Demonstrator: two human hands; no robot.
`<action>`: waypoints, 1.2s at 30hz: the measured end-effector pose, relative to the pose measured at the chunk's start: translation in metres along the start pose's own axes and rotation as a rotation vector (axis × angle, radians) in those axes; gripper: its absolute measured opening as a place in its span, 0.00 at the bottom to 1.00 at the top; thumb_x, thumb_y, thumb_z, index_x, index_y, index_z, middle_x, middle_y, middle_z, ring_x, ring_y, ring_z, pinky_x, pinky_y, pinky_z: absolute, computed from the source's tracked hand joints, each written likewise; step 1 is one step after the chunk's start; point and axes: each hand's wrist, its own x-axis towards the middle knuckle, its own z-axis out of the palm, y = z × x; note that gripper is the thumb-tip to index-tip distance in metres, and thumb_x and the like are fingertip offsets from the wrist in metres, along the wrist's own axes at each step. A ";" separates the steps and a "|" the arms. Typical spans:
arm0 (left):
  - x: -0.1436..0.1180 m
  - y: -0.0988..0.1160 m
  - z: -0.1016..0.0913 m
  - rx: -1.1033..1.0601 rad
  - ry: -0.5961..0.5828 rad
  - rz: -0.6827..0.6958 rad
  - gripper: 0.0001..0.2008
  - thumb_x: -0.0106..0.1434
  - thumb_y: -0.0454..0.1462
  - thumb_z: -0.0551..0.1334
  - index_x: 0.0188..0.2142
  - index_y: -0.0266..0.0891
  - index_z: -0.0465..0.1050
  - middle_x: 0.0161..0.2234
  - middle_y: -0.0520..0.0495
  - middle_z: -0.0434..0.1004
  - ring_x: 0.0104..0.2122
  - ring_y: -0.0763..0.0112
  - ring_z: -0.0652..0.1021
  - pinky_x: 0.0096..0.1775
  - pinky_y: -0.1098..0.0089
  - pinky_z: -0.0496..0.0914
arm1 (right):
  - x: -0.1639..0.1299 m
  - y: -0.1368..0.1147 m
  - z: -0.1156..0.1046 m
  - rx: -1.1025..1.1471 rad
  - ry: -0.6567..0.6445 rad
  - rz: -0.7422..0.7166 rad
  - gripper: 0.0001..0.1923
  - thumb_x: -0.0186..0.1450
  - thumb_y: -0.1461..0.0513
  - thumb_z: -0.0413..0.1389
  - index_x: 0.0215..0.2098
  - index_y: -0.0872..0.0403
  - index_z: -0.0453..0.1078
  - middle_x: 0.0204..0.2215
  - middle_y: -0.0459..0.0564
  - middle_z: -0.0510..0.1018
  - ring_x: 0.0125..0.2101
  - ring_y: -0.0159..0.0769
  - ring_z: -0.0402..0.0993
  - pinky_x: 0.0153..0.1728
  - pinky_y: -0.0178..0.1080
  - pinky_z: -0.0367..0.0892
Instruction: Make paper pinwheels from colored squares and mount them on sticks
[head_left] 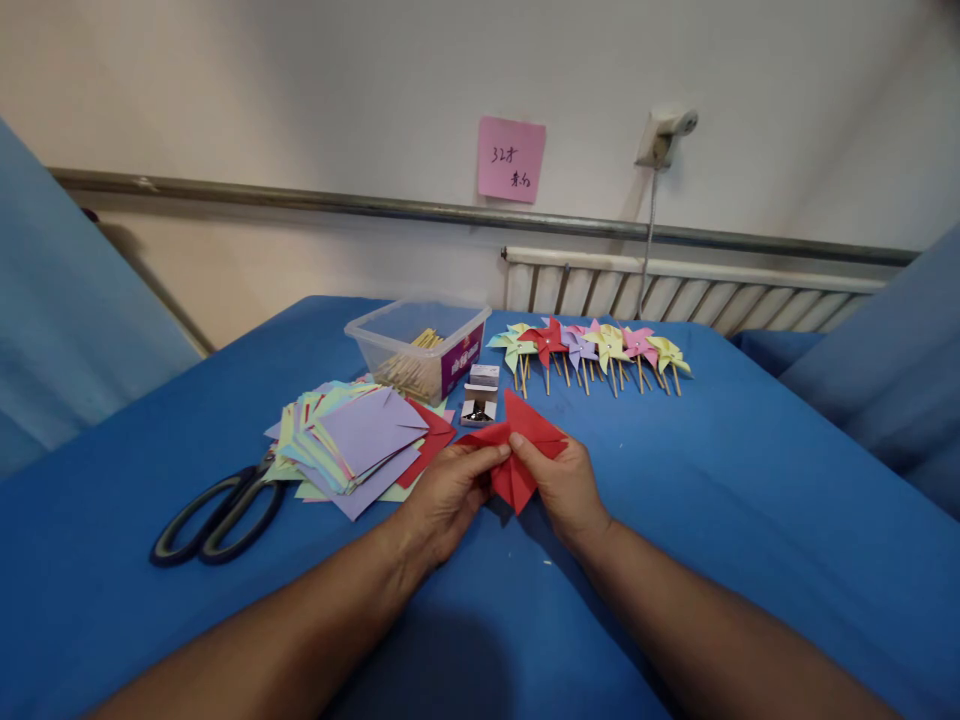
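My left hand (450, 492) and right hand (562, 485) each pinch the folded red paper pinwheel (517, 440), low over the blue-covered desk (750, 500). On the wall, a pink sticky note (511, 159) reads "32" plus handwriting I cannot read.

Both arms reached forward and came close together in front of the person. The left hand (448, 492) and the right hand (564, 485) sat side by side, knuckles up. Their thumbs and fingers were pinched shut, and the fingertips (501, 452) almost met in the middle.
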 end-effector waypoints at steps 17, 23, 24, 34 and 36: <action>0.013 0.017 -0.018 -0.019 0.121 0.142 0.09 0.49 0.33 0.69 0.32 0.32 0.78 0.29 0.46 0.81 0.28 0.69 0.77 0.37 0.70 0.71 | -0.003 0.005 -0.003 -0.077 0.051 -0.113 0.14 0.58 0.64 0.57 0.42 0.49 0.60 0.34 0.43 0.71 0.27 0.28 0.68 0.32 0.35 0.66; 0.011 0.025 -0.016 -0.057 0.153 0.158 0.13 0.47 0.31 0.69 0.35 0.34 0.78 0.30 0.47 0.81 0.30 0.69 0.78 0.37 0.70 0.71 | -0.009 -0.004 -0.003 -0.253 -0.132 -0.197 0.20 0.58 0.68 0.54 0.48 0.47 0.62 0.40 0.46 0.72 0.29 0.29 0.69 0.33 0.35 0.65; 0.011 0.025 -0.016 -0.060 0.141 0.159 0.13 0.47 0.31 0.69 0.35 0.34 0.77 0.31 0.47 0.81 0.30 0.69 0.78 0.38 0.70 0.71 | -0.010 -0.005 -0.003 -0.276 -0.176 -0.212 0.20 0.59 0.68 0.54 0.48 0.47 0.63 0.40 0.46 0.72 0.30 0.30 0.69 0.33 0.35 0.65; 0.011 0.013 -0.017 0.004 0.074 0.103 0.12 0.47 0.33 0.69 0.33 0.34 0.77 0.29 0.47 0.80 0.29 0.70 0.77 0.35 0.71 0.70 | -0.007 -0.004 -0.005 -0.275 -0.171 -0.161 0.04 0.59 0.60 0.59 0.29 0.52 0.72 0.28 0.46 0.72 0.28 0.32 0.68 0.33 0.36 0.64; 0.011 0.011 -0.017 0.030 0.057 0.085 0.10 0.47 0.34 0.69 0.31 0.33 0.77 0.28 0.46 0.79 0.28 0.70 0.76 0.34 0.70 0.70 | -0.004 -0.002 -0.006 -0.267 -0.140 -0.120 0.06 0.59 0.58 0.59 0.27 0.53 0.70 0.25 0.45 0.71 0.27 0.32 0.67 0.31 0.36 0.63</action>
